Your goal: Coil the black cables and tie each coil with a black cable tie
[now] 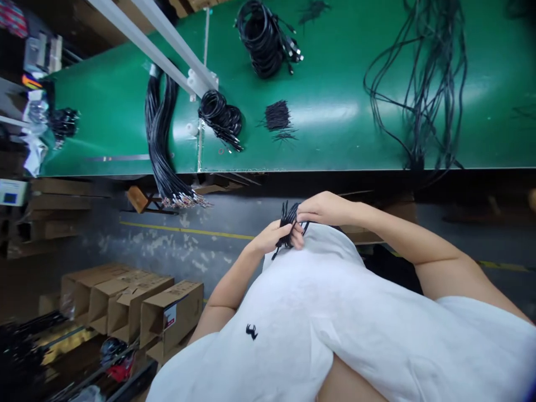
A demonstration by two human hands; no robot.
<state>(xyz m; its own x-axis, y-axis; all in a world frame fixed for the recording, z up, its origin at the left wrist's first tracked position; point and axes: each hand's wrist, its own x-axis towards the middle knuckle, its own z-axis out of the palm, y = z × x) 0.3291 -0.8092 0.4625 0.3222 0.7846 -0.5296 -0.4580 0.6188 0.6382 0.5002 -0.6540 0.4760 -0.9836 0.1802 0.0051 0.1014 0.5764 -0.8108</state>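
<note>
Close to my waist, in front of the white shirt (pixel 310 290), both hands hold a coiled black cable (pixel 288 215). My left hand (pixel 268 238) is closed around the coil's lower left side, thumb across it. My right hand (pixel 320 209) pinches the coil's right side, its fingertips partly hidden behind the strands. Loose cable ends stick out above and below the fingers. On the green table (pixel 326 145) beyond lies a small pile of short black ties (pixel 277 115).
Coiled cables (pixel 259 39) and a smaller coiled bundle (pixel 221 117) lie on the table. A long wire bundle (pixel 161 134) hangs over its front edge near a white metal post (pixel 167 56). Loose black cables (pixel 422 84) spread at right. Cardboard boxes (pixel 171 312) stand on the floor at left.
</note>
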